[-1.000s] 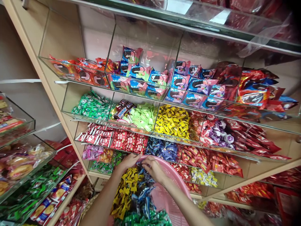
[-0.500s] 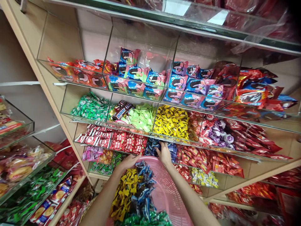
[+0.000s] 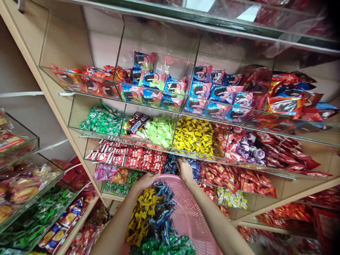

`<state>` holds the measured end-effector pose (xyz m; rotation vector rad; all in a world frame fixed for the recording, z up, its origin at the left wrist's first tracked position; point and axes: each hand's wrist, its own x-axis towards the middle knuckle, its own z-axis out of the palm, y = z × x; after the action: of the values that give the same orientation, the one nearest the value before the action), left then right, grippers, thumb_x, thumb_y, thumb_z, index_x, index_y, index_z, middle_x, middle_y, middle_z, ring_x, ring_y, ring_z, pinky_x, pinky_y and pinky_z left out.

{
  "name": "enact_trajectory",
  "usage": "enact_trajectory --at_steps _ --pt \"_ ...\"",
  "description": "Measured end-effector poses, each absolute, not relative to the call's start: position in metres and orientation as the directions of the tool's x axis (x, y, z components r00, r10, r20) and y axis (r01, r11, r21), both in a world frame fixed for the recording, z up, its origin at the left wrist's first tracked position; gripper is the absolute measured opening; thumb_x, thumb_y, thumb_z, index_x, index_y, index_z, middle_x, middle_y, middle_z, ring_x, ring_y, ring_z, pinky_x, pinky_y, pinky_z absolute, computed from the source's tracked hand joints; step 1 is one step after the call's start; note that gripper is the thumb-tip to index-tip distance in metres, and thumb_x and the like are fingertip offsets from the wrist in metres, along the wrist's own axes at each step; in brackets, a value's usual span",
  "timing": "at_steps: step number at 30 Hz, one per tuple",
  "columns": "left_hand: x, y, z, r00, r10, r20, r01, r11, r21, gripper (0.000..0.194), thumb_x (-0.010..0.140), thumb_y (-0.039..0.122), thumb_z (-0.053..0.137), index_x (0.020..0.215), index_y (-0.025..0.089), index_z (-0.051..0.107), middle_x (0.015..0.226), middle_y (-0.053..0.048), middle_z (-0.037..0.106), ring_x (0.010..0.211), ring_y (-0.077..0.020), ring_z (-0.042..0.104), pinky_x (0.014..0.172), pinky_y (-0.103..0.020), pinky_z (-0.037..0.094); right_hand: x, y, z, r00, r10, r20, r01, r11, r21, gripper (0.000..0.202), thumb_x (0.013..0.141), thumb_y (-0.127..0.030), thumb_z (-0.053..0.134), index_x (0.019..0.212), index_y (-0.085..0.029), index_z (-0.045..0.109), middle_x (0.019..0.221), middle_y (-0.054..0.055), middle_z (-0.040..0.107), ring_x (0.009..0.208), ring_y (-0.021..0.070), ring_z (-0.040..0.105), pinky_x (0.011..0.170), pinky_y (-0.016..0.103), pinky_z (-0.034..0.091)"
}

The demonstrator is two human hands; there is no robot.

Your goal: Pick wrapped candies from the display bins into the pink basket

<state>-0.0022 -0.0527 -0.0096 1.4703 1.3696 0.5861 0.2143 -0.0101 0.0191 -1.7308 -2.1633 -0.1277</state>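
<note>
A pink perforated basket (image 3: 196,216) tilts below the shelves, with yellow candies (image 3: 142,214), blue-wrapped candies (image 3: 164,216) and green candies (image 3: 167,246) in its left and lower part. My left hand (image 3: 147,180) is closed on the basket's upper left rim. My right hand (image 3: 185,170) reaches over the rim into a compartment of dark blue packets (image 3: 196,168); its fingers are bent among them, and what they hold, if anything, is hidden.
Clear-fronted shelves hold green candies (image 3: 102,120), yellow packets (image 3: 193,136), red packets (image 3: 145,158) and blue-and-pink cookie packs (image 3: 198,90). A slanted wooden upright (image 3: 57,106) stands left; another shelf unit (image 3: 29,145) is beyond it.
My right hand has shifted slightly at the dark blue packets, its fingers a little more bent. The view has shifted slightly; my left hand stays on the rim.
</note>
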Motion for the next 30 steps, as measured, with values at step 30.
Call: enact_trajectory --at_steps 30 --pt "-0.005 -0.045 -0.020 0.304 0.928 -0.215 0.479 0.047 0.877 0.066 0.070 0.072 0.033 0.067 0.013 0.062 0.054 0.001 0.050 0.051 -0.0108 0.037 0.053 -0.022 0.029 0.189 -0.128 0.038 -0.210 0.874 0.438 0.454 0.484 -0.748 0.020 0.086 -0.030 0.046 0.088 -0.021 0.063 0.084 0.004 0.064 0.076 0.0154 0.058 0.069 0.025 0.044"
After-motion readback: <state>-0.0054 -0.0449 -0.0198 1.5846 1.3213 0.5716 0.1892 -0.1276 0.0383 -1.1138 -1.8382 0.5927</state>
